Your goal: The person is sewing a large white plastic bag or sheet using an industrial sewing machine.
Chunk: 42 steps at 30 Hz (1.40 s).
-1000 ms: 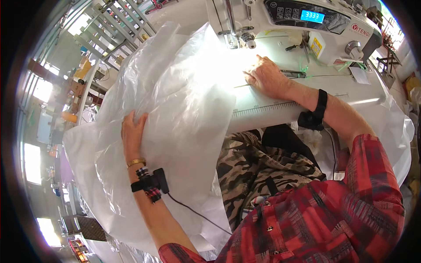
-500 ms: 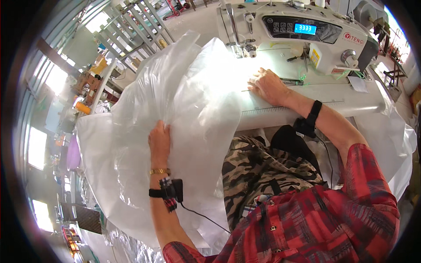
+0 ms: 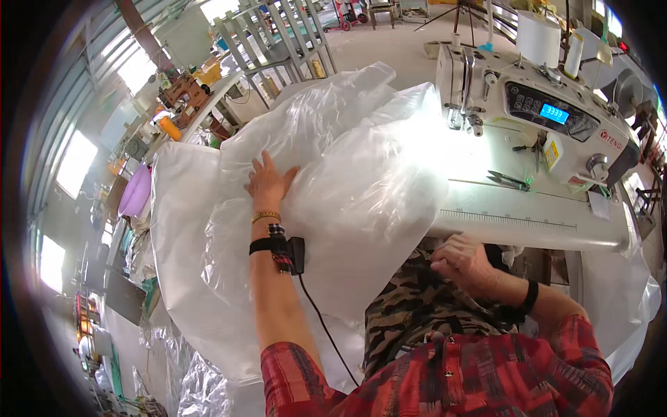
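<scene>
A big translucent white plastic sheet (image 3: 326, 229) is draped over the left side of the sewing machine's table, its far right part under the bright lamp by the needle. My left hand (image 3: 269, 184) lies on this plastic, open, fingers spread. My right hand (image 3: 462, 260) is above my lap, just off the table's front edge, its fingers curled and slightly blurred. Whether they hold anything is hidden. The white sewing machine (image 3: 479, 87) stands at the far right with its display lit. Thread snips (image 3: 508, 181) lie on its table, right of the needle area.
A ruler scale (image 3: 514, 218) runs along the table's front edge. White thread cones (image 3: 538, 40) stand on top of the machine. Left lies a side bench with a brown machine (image 3: 186, 96) and a purple basin (image 3: 135, 191). A grey metal rack (image 3: 274, 45) stands beyond the plastic.
My right hand has left the tabletop near the needle and come back over my lap. My left hand has spread its fingers on the plastic. The view has shifted left.
</scene>
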Motion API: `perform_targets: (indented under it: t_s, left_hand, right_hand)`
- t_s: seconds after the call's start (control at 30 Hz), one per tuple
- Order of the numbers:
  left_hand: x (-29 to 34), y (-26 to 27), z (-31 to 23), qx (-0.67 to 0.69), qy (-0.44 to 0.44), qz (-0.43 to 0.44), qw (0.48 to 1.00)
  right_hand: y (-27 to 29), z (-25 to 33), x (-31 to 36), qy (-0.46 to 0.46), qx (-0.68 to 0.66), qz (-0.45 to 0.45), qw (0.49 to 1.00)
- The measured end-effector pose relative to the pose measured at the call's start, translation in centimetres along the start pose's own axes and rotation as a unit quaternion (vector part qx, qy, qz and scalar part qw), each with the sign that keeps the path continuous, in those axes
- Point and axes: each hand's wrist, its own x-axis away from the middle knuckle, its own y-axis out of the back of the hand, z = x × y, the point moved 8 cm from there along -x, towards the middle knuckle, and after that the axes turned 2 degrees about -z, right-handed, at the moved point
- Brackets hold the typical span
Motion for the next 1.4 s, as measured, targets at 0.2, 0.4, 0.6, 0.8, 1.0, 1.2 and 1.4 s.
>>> perform_targets:
  t_s: [0.2, 0.4, 0.6, 0.8, 1.0, 1.2, 1.4]
  left_hand:
    - [-0.1, -3.9, 7.0, 0.077, 0.149, -0.049, 0.985]
    - [1.6, -9.0, 18.4, 0.290, 0.296, -0.065, 0.908]
    - [4.6, -9.6, 14.6, 0.476, 0.313, -0.027, 0.821]
    - [7.5, -8.5, 16.1, 0.652, 0.257, -0.087, 0.707]
    - [12.7, 4.6, 24.3, 0.062, 0.196, -0.363, 0.909]
    - [21.4, 13.4, 21.6, -0.268, 0.034, -0.451, 0.851]
    - [23.2, -1.9, 42.2, -0.072, 0.262, -0.045, 0.961]
  right_hand:
    - [-7.1, -2.6, -0.1, -0.285, -0.394, 0.039, 0.873]
    - [-12.0, -1.4, -2.2, -0.296, -0.553, 0.023, 0.778]
    - [-12.5, -2.3, -1.9, -0.394, -0.513, -0.032, 0.762]
    - [-13.7, -4.4, 0.6, -0.429, -0.497, -0.051, 0.753]
    - [-10.0, -3.1, 1.2, -0.373, -0.498, 0.060, 0.780]
    - [-5.9, 2.4, 2.5, -0.304, -0.698, 0.132, 0.635]
    - [-11.2, 0.2, 5.9, -0.377, -0.574, 0.194, 0.700]
